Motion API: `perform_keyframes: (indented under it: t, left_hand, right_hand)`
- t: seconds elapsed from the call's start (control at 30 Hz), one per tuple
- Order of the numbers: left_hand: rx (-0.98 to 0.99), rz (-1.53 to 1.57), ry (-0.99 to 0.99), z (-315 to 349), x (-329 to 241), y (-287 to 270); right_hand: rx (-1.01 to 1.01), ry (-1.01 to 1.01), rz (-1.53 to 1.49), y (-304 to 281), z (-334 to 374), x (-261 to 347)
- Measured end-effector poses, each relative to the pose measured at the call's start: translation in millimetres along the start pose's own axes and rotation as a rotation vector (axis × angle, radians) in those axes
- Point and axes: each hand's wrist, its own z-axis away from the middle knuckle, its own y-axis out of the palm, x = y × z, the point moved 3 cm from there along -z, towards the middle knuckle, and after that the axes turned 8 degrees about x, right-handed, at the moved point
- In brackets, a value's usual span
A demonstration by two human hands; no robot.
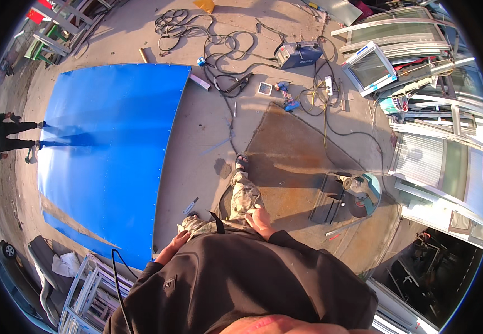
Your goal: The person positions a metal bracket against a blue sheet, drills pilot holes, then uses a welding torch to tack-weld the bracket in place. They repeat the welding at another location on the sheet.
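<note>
My left hand (180, 239) hangs low by my left thigh, its fingers loosely stretched and nothing seen in them. My right hand (261, 221) is at my right thigh, fingers curled on the cloth of my camouflage trousers (244, 195); its palm side is hidden. To my left lies a large blue sheet panel (113, 150). A small slim tool with a pale blade (189, 206) rests on the concrete near my left foot. On a rusty metal plate (286, 145) to my right stands a cut-off saw (358, 192) with a round blade.
Ahead are a welding machine (300, 55), coiled black cables (177, 25), a blue cordless drill (288, 103) and a power strip (329, 84). Window frames (419, 156) are piled along the right. Another person (2, 136) stands beyond the panel's left edge. White frames (88, 295) lean at lower left.
</note>
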Motion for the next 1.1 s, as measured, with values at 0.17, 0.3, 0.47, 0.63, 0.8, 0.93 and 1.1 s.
perform_keyframes:
  t: [0.17,0.3,0.47,0.63,0.8,0.93,1.1]
  left_hand:
    - [-0.378,-0.007,-0.312,-60,-155,-21]
    - [-0.428,0.026,-0.282,-100,-253,-38]
    - [-0.392,-0.073,-0.243,-142,-305,-68]
    - [-0.351,0.036,-0.305,-191,-323,-115]
    - [-0.374,-0.064,-0.302,-218,-340,-165]
    - [-0.384,-0.049,-0.326,-223,-348,-179]
    - [-0.352,-0.036,-0.386,-236,-345,-187]
  right_hand:
    - [0.142,0.014,-0.134,-83,-57,-39]
    - [0.23,0.063,-0.116,-121,-85,-52]
    - [0.339,0.122,-0.203,-158,-125,-61]
    - [0.337,0.181,-0.192,-183,-168,-57]
    - [0.082,0.133,0.057,-218,-226,-29]
    - [0.115,0.154,0.086,-248,-265,-5]
    - [0.23,0.084,0.058,-284,-313,15]
